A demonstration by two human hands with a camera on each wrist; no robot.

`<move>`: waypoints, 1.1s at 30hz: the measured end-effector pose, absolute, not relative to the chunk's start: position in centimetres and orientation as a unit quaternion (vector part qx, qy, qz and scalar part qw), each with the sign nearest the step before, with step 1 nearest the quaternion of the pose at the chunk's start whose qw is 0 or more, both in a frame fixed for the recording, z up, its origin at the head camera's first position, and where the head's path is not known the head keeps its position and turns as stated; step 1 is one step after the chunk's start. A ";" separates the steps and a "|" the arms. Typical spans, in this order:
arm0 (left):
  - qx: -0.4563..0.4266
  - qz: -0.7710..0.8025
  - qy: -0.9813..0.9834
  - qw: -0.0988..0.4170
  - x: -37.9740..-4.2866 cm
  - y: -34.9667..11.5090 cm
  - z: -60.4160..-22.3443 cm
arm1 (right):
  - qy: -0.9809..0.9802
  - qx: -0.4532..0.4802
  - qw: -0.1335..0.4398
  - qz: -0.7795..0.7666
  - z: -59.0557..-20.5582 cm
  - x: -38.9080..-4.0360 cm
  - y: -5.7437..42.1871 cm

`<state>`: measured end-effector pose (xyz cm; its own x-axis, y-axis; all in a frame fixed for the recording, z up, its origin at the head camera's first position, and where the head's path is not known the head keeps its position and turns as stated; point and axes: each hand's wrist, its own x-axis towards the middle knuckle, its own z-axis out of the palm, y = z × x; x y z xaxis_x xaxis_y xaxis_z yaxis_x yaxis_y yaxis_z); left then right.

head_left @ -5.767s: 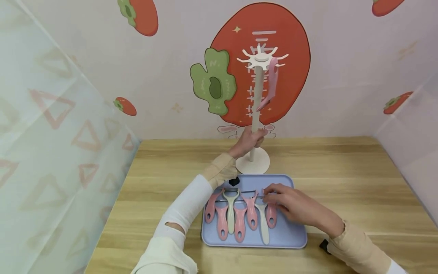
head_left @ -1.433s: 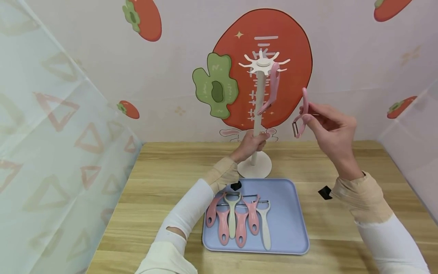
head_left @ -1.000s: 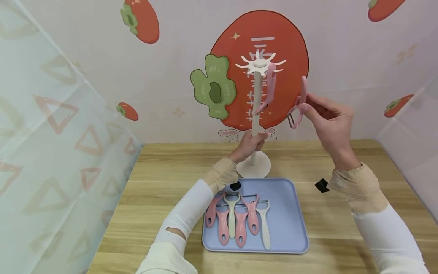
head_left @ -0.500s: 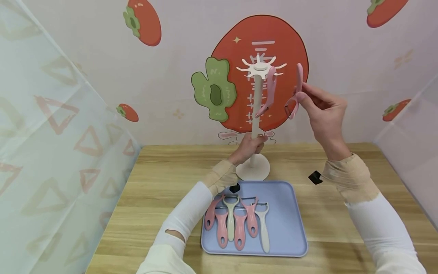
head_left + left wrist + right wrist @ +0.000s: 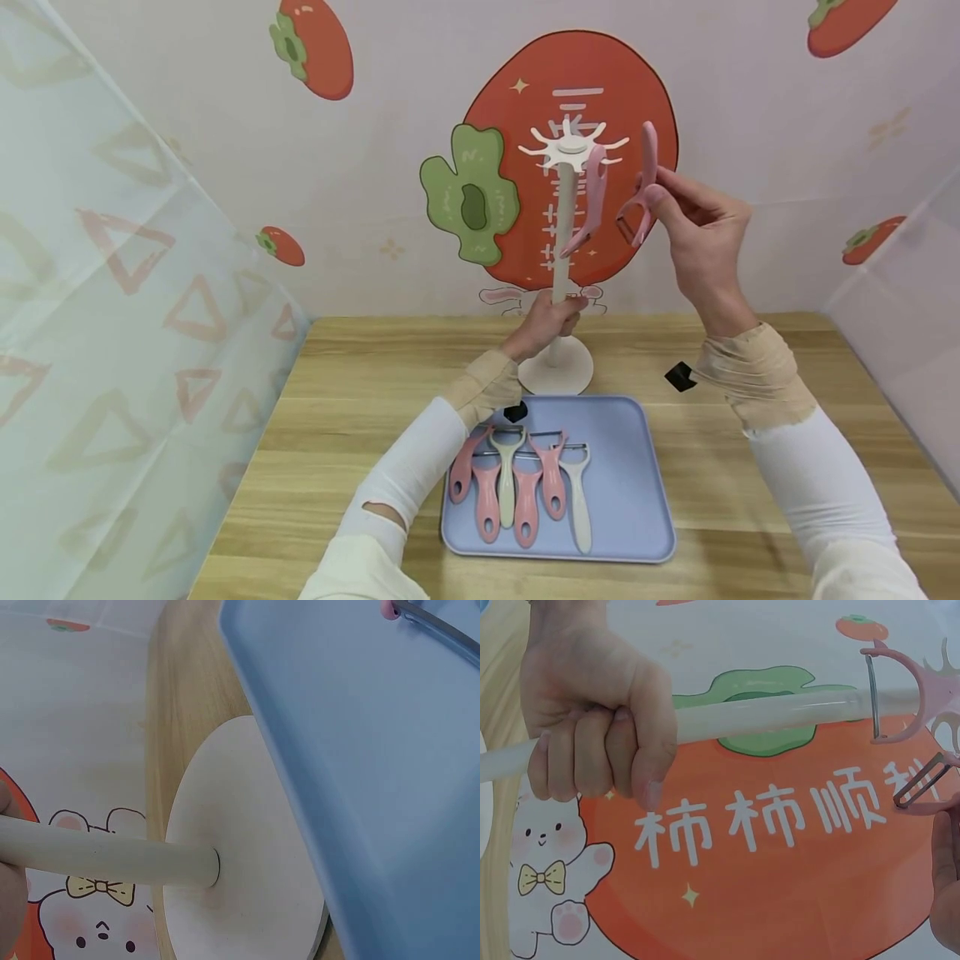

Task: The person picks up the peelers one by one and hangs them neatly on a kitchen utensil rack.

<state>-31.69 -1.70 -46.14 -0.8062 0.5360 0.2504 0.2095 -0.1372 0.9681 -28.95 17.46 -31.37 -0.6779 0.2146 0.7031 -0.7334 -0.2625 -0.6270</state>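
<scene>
Right grip [image 5: 707, 237] pinching a pink peeler [image 5: 649, 152], left grip [image 5: 542, 325] clasping a white stand [image 5: 566, 200], blue tray [image 5: 626, 483] below

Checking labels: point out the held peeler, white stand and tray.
Held peeler [image 5: 649, 157], head view, on its pink handle.
White stand [image 5: 561, 273], head view, on its pole.
Tray [image 5: 626, 483], head view, on its bare right side.

The head camera looks forward and down, far enough back that I see tray [image 5: 630, 483], stand [image 5: 566, 196] and wall [image 5: 390, 167] together. The left wrist's lens sits close above the base [image 5: 247, 802], turned sideways; the right wrist's, also sideways, faces the left hand [image 5: 592, 720] across the pole [image 5: 765, 714]. All three share that stand.
</scene>
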 end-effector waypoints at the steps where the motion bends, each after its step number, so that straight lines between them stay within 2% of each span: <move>1: 0.288 0.697 0.646 0.119 -31.7 -1.7 -46.1 | -0.520 0.250 0.314 0.753 -31.3 -29.0 17.4; 9: 0.281 0.706 0.638 0.122 -31.8 -1.7 -46.3 | -0.508 0.248 0.284 0.775 -31.0 -28.9 17.0; 33: 0.281 0.704 0.641 0.119 -31.8 -1.7 -46.4 | -0.526 0.279 0.303 0.744 -30.7 -29.3 15.2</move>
<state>-31.76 -1.74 -46.36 -0.8133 0.5287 0.2428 0.1926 -0.1492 0.9699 -29.28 15.19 -30.72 -0.6608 0.1558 0.7342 -0.7442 -0.2626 -0.6141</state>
